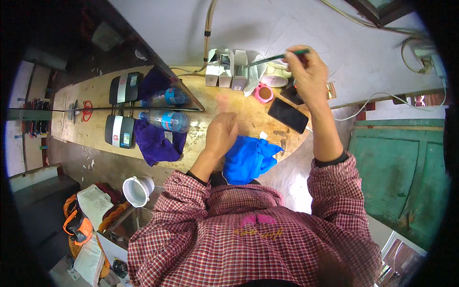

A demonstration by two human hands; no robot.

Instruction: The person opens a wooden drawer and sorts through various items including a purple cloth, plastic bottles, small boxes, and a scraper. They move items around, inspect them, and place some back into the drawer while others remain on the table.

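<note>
Raised over the back right of the wooden table (pixel 200 143), my right hand (pixel 306 73) grips a thin dark green stick (pixel 270 59). Its far end is over the small open cardboard boxes (pixel 239 73); what it is, I cannot tell. My left hand (pixel 221 133) is curled above the table, left of a crumpled blue cloth (pixel 245 158) at the front edge; whether its fingers hold something small is hidden. A pink round container (pixel 264 93) and a black smartphone (pixel 288 115) lie between the boxes and the right edge.
Along the left lie a clear plastic bottle (pixel 168 121), a purple cloth (pixel 157 143) and a black router-like box (pixel 120 131), beside a leaning mirror (pixel 157 64). A white bucket (pixel 138 192) stands below left. A white cable (pixel 387 94) runs at the right, above a green door panel (pixel 398 161).
</note>
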